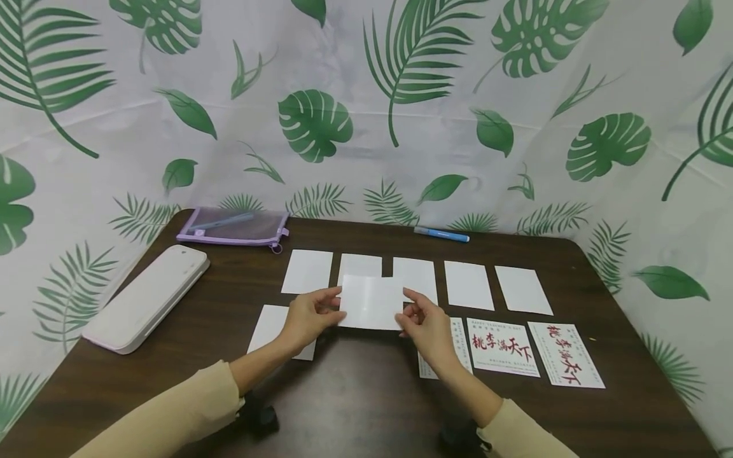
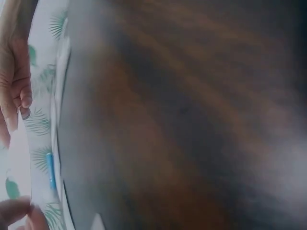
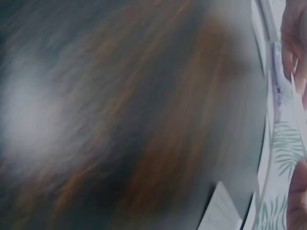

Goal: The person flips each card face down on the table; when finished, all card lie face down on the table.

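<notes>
A white card (image 1: 371, 302), blank on the side facing me, is held up over the table between both hands. My left hand (image 1: 309, 318) pinches its left edge between thumb and fingers. At the opposite edge my right hand (image 1: 426, 327) pinches it the same way. Behind it lies a row of several white cards, one of them a blank card (image 1: 468, 285); the held card partly covers two. Another blank card (image 1: 266, 327) lies partly under my left hand. Near my right forearm are a partly covered printed card (image 1: 461, 346) and two more with red characters, including a printed card (image 1: 502, 346).
On the left of the dark wooden table (image 1: 355, 401) lies a long white case (image 1: 146, 299). A purple mesh zip pouch (image 1: 235, 232) with a pen inside sits at the back left. A blue marker (image 1: 441, 235) lies along the back edge, before a leaf-patterned cloth (image 1: 343, 184).
</notes>
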Available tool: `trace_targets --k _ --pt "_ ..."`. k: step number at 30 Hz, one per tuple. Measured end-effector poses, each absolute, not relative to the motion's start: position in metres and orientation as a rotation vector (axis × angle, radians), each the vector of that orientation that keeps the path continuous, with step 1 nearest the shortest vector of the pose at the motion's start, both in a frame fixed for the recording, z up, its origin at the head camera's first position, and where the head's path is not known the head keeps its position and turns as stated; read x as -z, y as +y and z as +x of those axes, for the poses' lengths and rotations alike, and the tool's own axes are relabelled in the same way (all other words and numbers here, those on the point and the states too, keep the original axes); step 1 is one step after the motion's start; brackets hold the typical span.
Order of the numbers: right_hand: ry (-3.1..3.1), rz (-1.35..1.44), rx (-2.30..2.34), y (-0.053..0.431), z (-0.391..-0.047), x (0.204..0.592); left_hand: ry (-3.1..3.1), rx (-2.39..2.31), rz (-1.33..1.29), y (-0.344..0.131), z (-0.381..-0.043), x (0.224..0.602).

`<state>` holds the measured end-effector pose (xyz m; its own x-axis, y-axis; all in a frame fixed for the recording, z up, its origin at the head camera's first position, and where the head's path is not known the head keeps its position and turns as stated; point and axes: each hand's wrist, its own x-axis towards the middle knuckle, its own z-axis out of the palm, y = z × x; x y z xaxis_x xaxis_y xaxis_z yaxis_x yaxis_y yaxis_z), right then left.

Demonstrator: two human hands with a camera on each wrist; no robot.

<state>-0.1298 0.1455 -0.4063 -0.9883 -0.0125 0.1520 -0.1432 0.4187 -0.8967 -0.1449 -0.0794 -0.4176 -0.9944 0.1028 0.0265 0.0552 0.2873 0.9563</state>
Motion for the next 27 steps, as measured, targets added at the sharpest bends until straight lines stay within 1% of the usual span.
trace_targets --k 7,17,27 --pt "-2.784 0.253 -1.463 0.148 -0.124 0.417 2.613 -1.551 0.413 -0.088 -0.134 0.426" --pt "-2.951 0.297 -1.275 0.148 -0.119 0.426 2.696 -1.326 0.527 -0.095 -0.128 0.429" --pt "-2.936 0.35 -1.119 0.145 -0.115 0.426 2.795 -1.119 0.595 -0.094 -0.128 0.423"
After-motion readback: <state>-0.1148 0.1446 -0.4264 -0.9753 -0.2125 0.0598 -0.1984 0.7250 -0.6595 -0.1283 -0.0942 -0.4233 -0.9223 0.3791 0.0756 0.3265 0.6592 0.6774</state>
